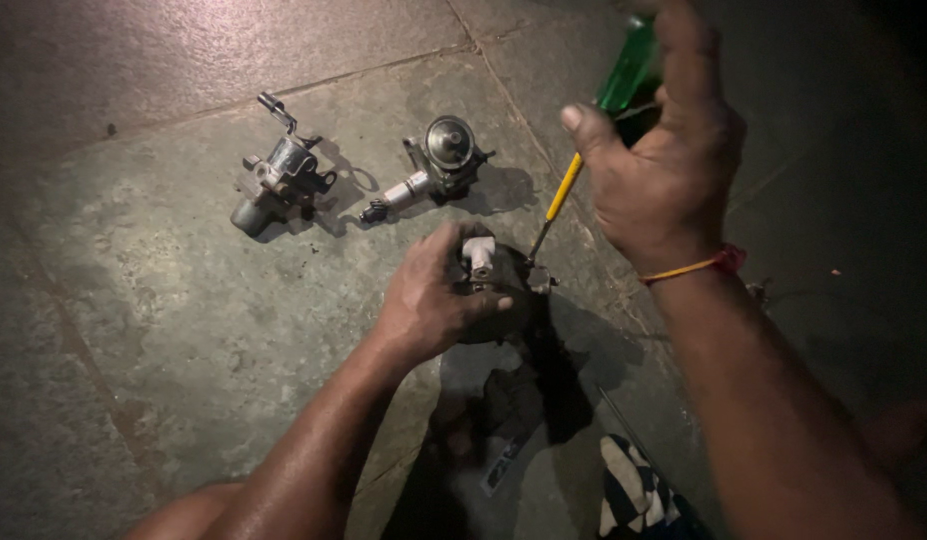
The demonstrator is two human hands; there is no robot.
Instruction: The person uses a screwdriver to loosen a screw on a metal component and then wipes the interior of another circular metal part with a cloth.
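Observation:
My left hand grips a small dark metal engine part with a pale stub on top, pressing it onto the stone floor. My right hand is raised above it, fingers around the green handle of a screwdriver. The screwdriver's yellow shaft slants down and its dark tip meets the right side of the held part. A red and yellow thread circles my right wrist.
Two more metal parts lie on the stone floor beyond my hands: a bracketed grey one at left and a round-capped one at centre. A dark rag and a striped cloth lie near me.

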